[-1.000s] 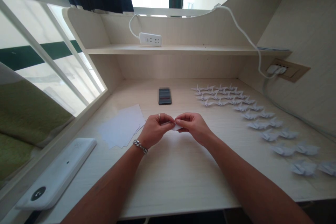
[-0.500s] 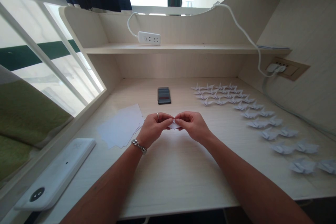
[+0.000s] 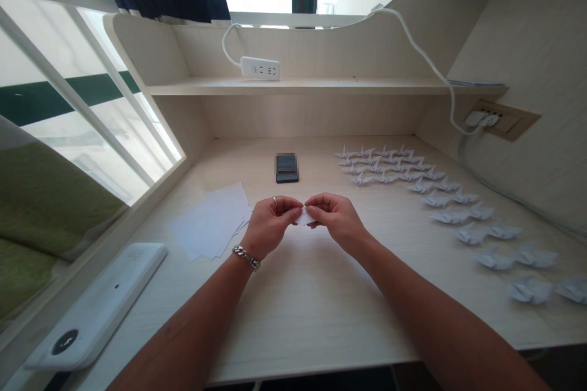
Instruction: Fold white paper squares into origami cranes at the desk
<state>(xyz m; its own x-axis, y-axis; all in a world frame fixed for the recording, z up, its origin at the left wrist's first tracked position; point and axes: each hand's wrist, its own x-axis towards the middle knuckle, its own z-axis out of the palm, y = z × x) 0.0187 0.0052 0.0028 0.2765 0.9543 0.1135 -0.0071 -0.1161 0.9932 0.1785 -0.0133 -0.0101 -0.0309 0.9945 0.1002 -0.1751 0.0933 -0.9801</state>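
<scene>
A small piece of folded white paper (image 3: 305, 217) is pinched between my left hand (image 3: 270, 225) and my right hand (image 3: 337, 220), just above the middle of the desk, and my fingers hide most of it. My left hand wears a ring, with a chain bracelet (image 3: 246, 257) on its wrist. Left of that hand lies a loose stack of white paper sheets (image 3: 208, 223). Several folded paper cranes (image 3: 435, 198) stand in rows across the desk's right side, apart from my hands.
A phone (image 3: 287, 168) lies face up behind my hands. A white power strip (image 3: 260, 68) sits on the shelf above, and its white cable runs along the shelf. A long white plastic device (image 3: 98, 305) lies at the desk's left edge beside the window.
Both hands stay together on the folded paper, with only slight finger movement. The whole view has shifted slightly with my head.
</scene>
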